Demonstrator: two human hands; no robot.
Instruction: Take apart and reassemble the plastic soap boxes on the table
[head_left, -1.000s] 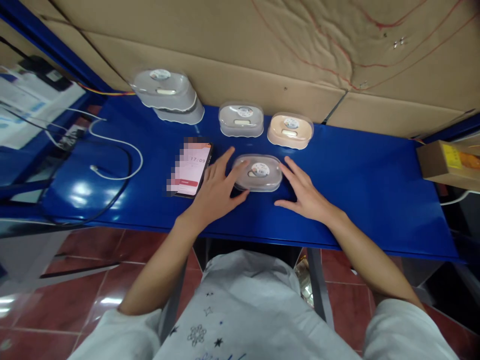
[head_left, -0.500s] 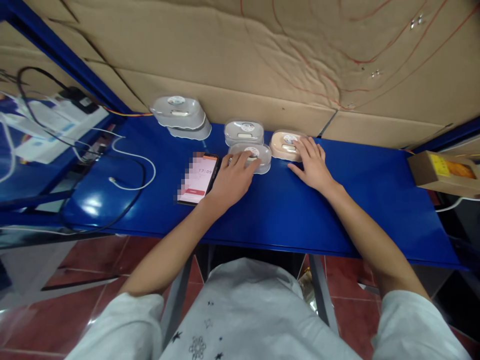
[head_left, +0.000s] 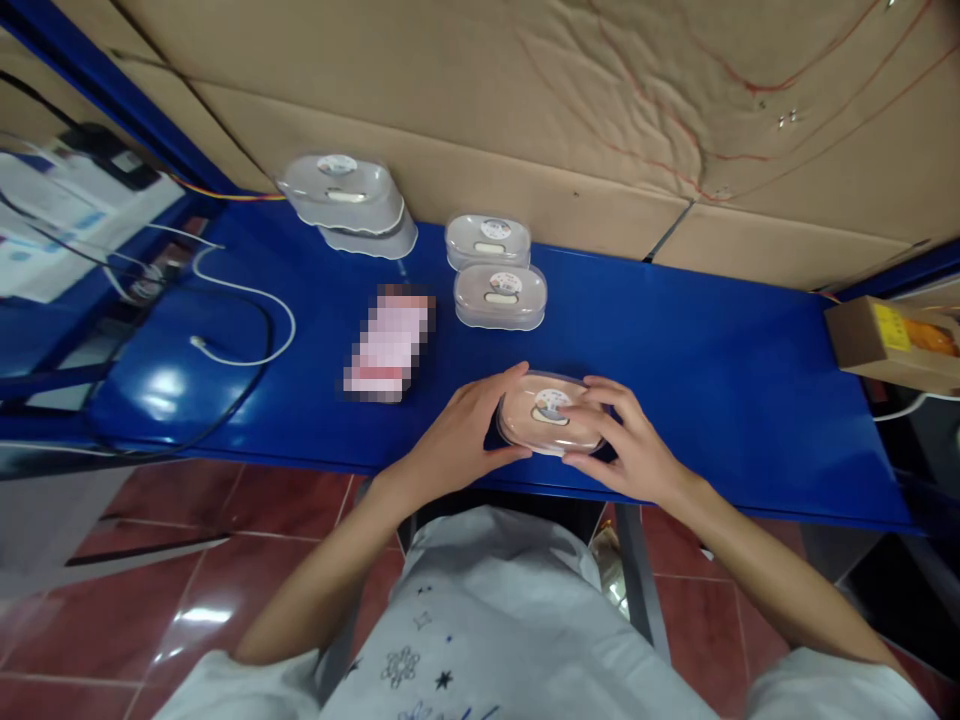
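A peach oval plastic box [head_left: 517,420] with a clear cover, a round white sticker and a pale slot-like mark on top is near the front edge of the blue table. My left hand [head_left: 469,425] grips its left end, thumb in front and fingers behind. From the right, my right hand [head_left: 634,445] holds the other end, with one finger lying over the top by the sticker. Beyond my hands stand two greyish oval boxes of the same shape, a nearer one [head_left: 500,308] and a farther one [head_left: 469,243]. Whether the peach box touches the table is hard to tell.
Two more grey oval boxes [head_left: 341,200] are stacked at the back left. A phone [head_left: 390,345] with a blurred-out screen lies left of my hands. White and black cables [head_left: 289,345] curl over the left side. A cardboard box [head_left: 862,345] sits at the right edge.
The peach box has come from the back row toward me. My left hand has left the nearer grey box, and both hands now hold the peach one.
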